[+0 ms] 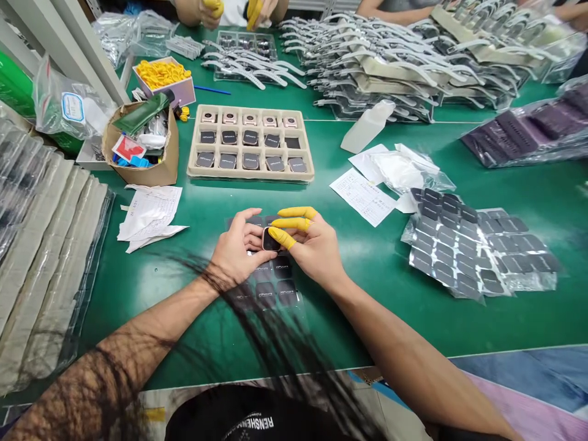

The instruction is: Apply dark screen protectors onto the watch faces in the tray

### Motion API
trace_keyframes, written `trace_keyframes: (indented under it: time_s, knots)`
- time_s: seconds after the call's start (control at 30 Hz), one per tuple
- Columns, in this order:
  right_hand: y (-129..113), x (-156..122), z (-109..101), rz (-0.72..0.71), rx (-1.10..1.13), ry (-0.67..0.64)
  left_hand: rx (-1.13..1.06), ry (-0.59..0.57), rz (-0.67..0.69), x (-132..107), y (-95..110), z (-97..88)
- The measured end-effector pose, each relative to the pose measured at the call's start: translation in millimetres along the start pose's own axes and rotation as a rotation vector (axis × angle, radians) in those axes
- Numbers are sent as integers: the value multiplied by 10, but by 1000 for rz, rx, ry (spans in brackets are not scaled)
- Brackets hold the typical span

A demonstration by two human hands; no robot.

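Plainly small and light, the watch case (270,240) sits pinched between both hands just above a film sheet (277,286) that lies flat on the green tabletop (381,294), near the person's edge of it. The left hand (235,246) closes bare fingers (255,240) on the case's left side. The right hand (315,248) grips the right side and top with fingers in yellow cots (290,224). The case looks stiff, with a dark glossy face, so I judge it slippery and easy to smudge or scratch. The safest hold seems to be on its side walls, as now, with the face left alone. The sheet under it looks thin and limp, and its dark patches would probably curl or stick if lifted carelessly. Loose hair in front of the camera hides part of its lower end. Open room lies mostly to the right front of the hands and along the near edge, where a dropped case could roll off. Ahead, a tray (250,177) of more cases stands a little way off. Loose papers (149,214) and a box (160,173) crowd the left, and piled film sheets (459,245) and a paper slip (362,196) take the right. Another person's hands are at the far side, well apart.
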State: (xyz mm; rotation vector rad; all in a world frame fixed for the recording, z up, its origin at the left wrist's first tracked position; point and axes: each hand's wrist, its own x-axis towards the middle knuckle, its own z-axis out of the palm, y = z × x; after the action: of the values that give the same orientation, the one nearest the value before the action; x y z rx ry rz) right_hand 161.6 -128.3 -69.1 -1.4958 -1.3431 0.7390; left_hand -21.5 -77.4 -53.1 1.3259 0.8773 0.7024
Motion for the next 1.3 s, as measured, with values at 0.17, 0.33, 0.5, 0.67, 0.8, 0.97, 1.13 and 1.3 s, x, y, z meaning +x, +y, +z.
trace_keyframes:
  time_s: [0.17,0.33,0.5,0.67,0.8,0.97,1.13,1.3]
  knots:
    - [-152,32,-51,60,214,107,-61,-65,13,19,-10,-9]
    - [-12,245,-635,260,343,-60,-108,-34,-29,18,12,-13]
    - [287,365,-891,62,-557,80,-87,-19,-24,7,50,-33]
    - [234,133,-534,-589,-678,62,-141,-24,-18,27,13,-42]
    - [157,2,-275,-691,-897,-220,-201,-41,-11,36,-22,-29]
    - [170,65,-358,-455,-1089,-51,-184,-34,-15,41,-17,-22]
    - [-91,-500,-296,-344,-734,14,-132,-33,52,48,-48,-42]
    - [-152,-1067,-199,-238,-565,-146,-55,-15,84,57,-79,-42]
